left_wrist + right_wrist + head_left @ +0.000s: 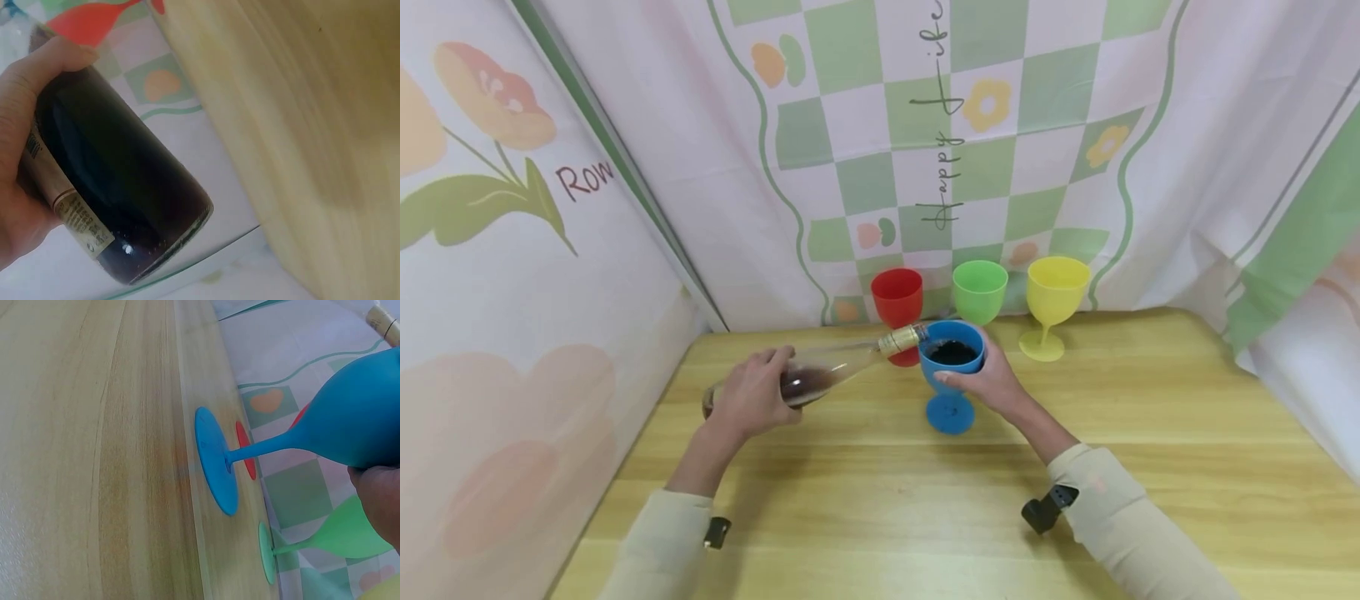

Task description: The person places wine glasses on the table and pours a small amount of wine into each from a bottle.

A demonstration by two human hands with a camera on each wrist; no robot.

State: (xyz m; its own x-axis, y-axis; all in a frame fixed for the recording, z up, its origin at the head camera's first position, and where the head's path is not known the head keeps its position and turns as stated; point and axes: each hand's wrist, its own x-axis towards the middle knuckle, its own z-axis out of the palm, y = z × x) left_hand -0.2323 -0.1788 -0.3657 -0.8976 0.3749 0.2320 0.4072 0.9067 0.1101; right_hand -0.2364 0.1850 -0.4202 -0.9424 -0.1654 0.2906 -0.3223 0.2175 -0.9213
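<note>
- Bottle, centre-left of the head view: it lies tilted, its base toward the left and its gold-wrapped neck toward the right; dark liquid shows through the glass.
- Blue goblet, just right of centre: it stands upright, with dark liquid in its bowl. The bottle's mouth is at the left of the goblet's rim; you cannot tell whether the two touch.
- Your left hand, left of centre: it grips the bottle round the body. The left-wrist view shows your thumb across the glass, beside a pale printed label.
- Your right hand, right of centre: it grips the blue goblet by the bowl, thumb across the front; the other fingers are largely hidden.
- Red goblet, behind the bottle's neck and partly covered by it.
- Green goblet, above and right of the blue one, its lower part hidden in the head view.
- Yellow goblet, farther right, upright and well apart from your hands.
- Wooden table, across the lower frame, beneath the goblets.
- Green-and-white checked cloth, upper centre, hanging behind the row.
</note>
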